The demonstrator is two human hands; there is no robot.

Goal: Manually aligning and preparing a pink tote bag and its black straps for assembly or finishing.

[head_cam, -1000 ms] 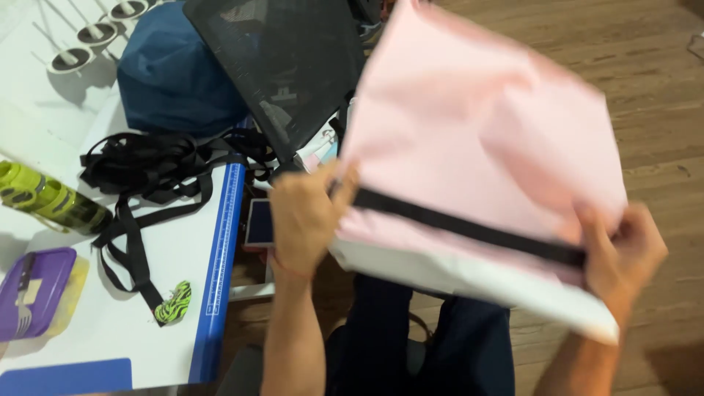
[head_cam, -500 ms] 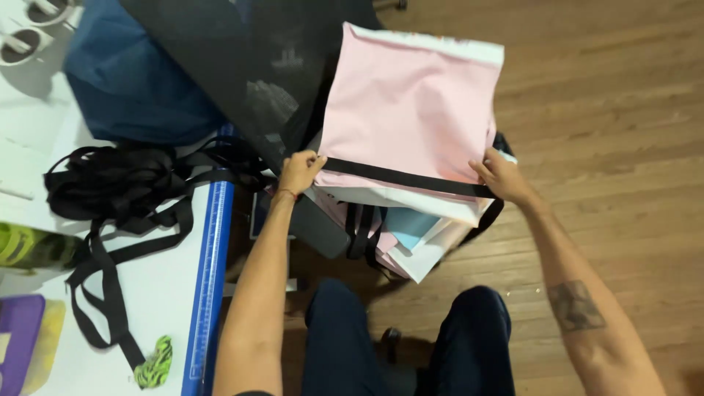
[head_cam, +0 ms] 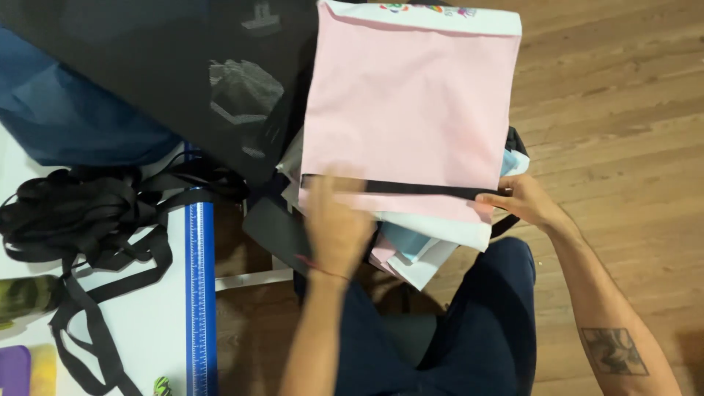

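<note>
Two bare hands are seen at the near edge of a pink fabric panel (head_cam: 407, 110), which is laid flat on a stack of similar pieces over the person's lap, with a black strap (head_cam: 396, 188) running across its lower part and a white band along its far edge. The left hand (head_cam: 339, 224) is spread flat over the strap and the white and pale blue fabric layers (head_cam: 425, 246) beneath; it is blurred, so whether its grip is closed on anything cannot be told. The right hand (head_cam: 522, 202) is pinched on the right end of the strap at the panel's corner.

A large black sheet (head_cam: 169, 66) is draped just beside the panel on the left, partly over a blue cloth bundle (head_cam: 66, 125). On the white bench (head_cam: 139, 323) at the left, a tangle of black webbing (head_cam: 81, 216) is spread, with loose ends trailing towards the near edge. A blue ruler (head_cam: 199, 293) is set along the bench's edge. A green camouflage object (head_cam: 26, 297) and a purple box (head_cam: 13, 370) are partly cut off at the lower left. Wooden floor (head_cam: 623, 110) is seen to the right.
</note>
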